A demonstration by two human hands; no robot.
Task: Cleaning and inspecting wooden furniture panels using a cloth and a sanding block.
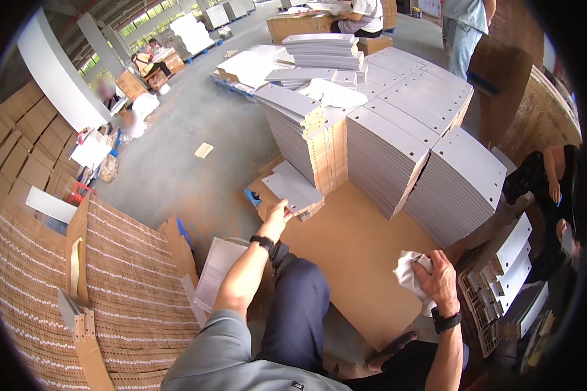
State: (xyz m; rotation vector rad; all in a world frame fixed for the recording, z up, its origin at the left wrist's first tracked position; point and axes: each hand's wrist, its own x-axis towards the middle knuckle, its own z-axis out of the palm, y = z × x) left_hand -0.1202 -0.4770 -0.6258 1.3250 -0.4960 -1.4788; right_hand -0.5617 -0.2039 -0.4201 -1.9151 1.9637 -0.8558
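The right hand point(441, 279) has a closed grip on a white cloth point(408, 272); the left hand point(278, 215) touches a grey panel point(295, 185), its grip I cannot tell.

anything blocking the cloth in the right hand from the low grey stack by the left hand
Nothing visible stands between the cloth and the low stack. The brown board lies flat under that gap; the left hand is at the stack's near edge.

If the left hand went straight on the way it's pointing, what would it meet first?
The low stack of grey panels: the left hand is right at its near end, apparently touching it, though depth leaves contact uncertain.
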